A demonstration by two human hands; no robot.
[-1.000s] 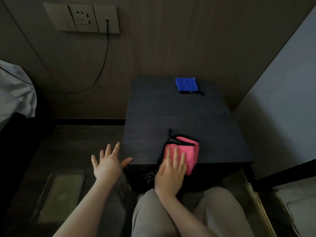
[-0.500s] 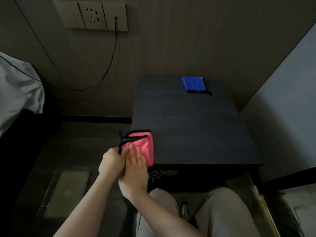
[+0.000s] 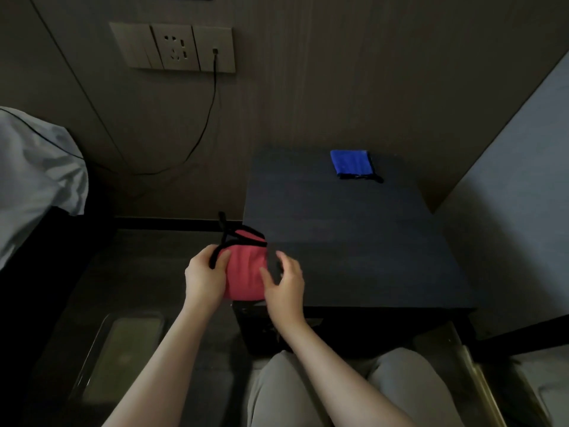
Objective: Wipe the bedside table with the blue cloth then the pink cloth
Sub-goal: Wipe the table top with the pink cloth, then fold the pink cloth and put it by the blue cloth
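Bedroom: dark bedside table [image 3: 354, 241] against panelled wall, bed linen [image 3: 34, 174] at left, wall sockets [image 3: 174, 47] above

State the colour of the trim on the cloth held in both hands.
Black trim on the pink cloth, shown best in the head view.

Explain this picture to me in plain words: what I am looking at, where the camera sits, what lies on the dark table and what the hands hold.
There is no machine here, only a person. The camera is worn on the person's head and looks down at both arms. The left hand grips the pink cloth by its left edge, at the near left corner of the bedside table. The right hand curls at the cloth's right edge; whether it grips it is unclear. The blue cloth lies folded, untouched, at the table's far side. On the wall, a cable hangs from a socket panel.
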